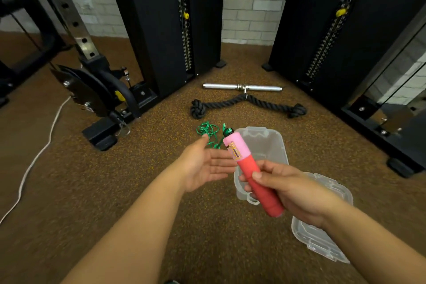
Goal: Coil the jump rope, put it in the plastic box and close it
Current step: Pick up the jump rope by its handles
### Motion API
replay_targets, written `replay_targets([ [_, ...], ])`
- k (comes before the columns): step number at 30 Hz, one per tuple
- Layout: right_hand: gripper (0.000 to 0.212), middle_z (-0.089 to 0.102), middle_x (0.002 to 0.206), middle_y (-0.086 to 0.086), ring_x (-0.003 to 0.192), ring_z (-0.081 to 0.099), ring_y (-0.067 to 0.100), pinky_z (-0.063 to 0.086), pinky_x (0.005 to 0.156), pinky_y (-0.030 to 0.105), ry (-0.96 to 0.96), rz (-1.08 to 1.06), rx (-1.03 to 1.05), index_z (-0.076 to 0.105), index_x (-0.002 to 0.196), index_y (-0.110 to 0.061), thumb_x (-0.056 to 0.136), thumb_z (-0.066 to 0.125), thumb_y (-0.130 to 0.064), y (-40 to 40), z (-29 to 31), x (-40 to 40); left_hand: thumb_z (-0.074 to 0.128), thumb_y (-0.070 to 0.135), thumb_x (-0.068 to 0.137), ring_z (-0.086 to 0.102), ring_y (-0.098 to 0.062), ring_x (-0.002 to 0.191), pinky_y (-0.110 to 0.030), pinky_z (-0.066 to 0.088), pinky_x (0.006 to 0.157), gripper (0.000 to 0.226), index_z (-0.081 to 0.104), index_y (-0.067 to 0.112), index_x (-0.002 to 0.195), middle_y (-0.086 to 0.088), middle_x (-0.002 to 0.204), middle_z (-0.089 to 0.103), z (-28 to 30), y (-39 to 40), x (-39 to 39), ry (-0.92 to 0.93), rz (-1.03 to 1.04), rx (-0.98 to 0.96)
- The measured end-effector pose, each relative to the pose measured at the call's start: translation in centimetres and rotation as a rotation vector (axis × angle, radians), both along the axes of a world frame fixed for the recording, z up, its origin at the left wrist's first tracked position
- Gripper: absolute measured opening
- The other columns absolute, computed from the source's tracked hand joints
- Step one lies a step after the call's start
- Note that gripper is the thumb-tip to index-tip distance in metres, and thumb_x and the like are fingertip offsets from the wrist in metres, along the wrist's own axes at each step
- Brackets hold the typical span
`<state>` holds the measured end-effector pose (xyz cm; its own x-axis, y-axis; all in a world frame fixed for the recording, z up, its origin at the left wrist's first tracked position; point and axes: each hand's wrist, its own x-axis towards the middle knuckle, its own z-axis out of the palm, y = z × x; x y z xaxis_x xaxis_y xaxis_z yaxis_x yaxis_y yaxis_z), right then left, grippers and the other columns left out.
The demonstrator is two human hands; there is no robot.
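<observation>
Only the head view here, and judging by it the job is barely started: the green cord (208, 132) of the jump rope lies in a loose tangle on the speckled brown floor (92, 180), not coiled at all, and nothing is in the plastic box (274, 145) yet. The box sits open on the floor just past the hands, with its clear lid (322, 233) lying beside it, nearer the camera, so coiling, packing and closing are all left. The right hand (292, 189) grips the handle (252, 174) around its red lower part, thumb over the front, holding it tilted above the box. The left hand (205, 165) is spread and relaxed, palm turned toward the handle, holding nothing. The handle is chunky, pink on top with a small sticker, red below, and the thin cord comes out of a dark cap at the top. I only see one handle.
</observation>
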<state>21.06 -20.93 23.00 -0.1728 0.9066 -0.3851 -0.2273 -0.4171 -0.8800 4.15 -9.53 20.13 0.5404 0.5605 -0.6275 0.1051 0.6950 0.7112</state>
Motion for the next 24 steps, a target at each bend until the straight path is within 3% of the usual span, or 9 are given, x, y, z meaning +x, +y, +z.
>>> replay_targets([
  [2,0.038,0.070,0.098,0.010,0.078,0.064,0.016,0.056,0.070,0.022,0.078,0.007,0.018,0.060,0.114,-0.005,0.077,0.061,-0.013,0.0,0.2,0.0,0.008,0.059,0.095,0.064,-0.033,0.099,-0.039,0.046,0.095,0.083,0.065,-0.001,0.100,-0.021,0.096,0.071,0.1,0.1,0.0,-0.051,0.018,-0.030],
  [5,0.040,0.070,0.102,0.011,0.084,0.065,0.018,0.054,0.079,0.026,0.095,0.091,0.034,0.060,0.118,-0.006,0.079,0.059,-0.014,-0.4,0.1,0.4,0.008,0.064,0.091,0.065,-0.032,0.096,-0.038,0.050,0.085,0.090,0.063,-0.005,0.110,-0.024,0.106,0.068,0.2,0.0,-0.2,-0.117,0.003,-0.078],
  [9,0.042,0.067,0.109,0.013,0.090,0.064,0.020,0.049,0.090,0.028,0.030,0.288,-0.054,0.054,0.123,-0.006,0.081,0.060,-0.012,-1.2,-1.0,0.3,0.008,0.070,0.088,0.067,-0.034,0.099,-0.040,0.048,0.091,0.098,0.064,-0.007,0.113,-0.027,0.111,0.068,0.9,0.4,-0.5,-0.245,0.044,-0.127],
  [14,0.047,0.065,0.116,0.015,0.098,0.062,0.026,0.041,0.100,0.042,-0.007,0.334,-0.101,0.048,0.126,-0.004,0.082,0.062,-0.015,-1.2,-2.0,0.3,0.005,0.073,0.086,0.071,-0.032,0.092,-0.041,0.049,0.086,0.101,0.063,-0.006,0.112,-0.025,0.106,0.070,1.5,0.8,-0.2,-0.295,0.062,-0.113],
  [17,0.046,0.065,0.115,0.014,0.097,0.063,0.024,0.045,0.095,0.038,-0.002,0.342,-0.093,0.049,0.125,-0.007,0.082,0.062,-0.014,-1.0,-2.0,0.5,0.005,0.074,0.084,0.070,-0.032,0.095,-0.040,0.051,0.086,0.103,0.065,-0.006,0.110,-0.025,0.108,0.070,1.5,1.0,0.1,-0.296,0.069,-0.110],
  [20,0.037,0.066,0.114,0.013,0.094,0.065,0.020,0.050,0.088,0.028,0.048,0.372,-0.054,0.052,0.121,-0.011,0.084,0.058,-0.009,-0.8,-1.9,0.6,0.007,0.078,0.082,0.066,-0.034,0.104,-0.041,0.047,0.095,0.107,0.066,-0.006,0.112,-0.026,0.115,0.067,1.5,1.2,0.5,-0.295,0.064,-0.127],
  [24,0.037,0.065,0.112,0.012,0.096,0.063,0.021,0.050,0.088,0.029,0.024,0.436,-0.040,0.052,0.122,-0.011,0.086,0.057,-0.007,-0.5,-2.1,0.9,0.012,0.075,0.084,0.067,-0.034,0.104,-0.041,0.048,0.095,0.101,0.065,-0.005,0.114,-0.025,0.116,0.067,1.6,1.3,0.6,-0.334,0.049,-0.154],
])
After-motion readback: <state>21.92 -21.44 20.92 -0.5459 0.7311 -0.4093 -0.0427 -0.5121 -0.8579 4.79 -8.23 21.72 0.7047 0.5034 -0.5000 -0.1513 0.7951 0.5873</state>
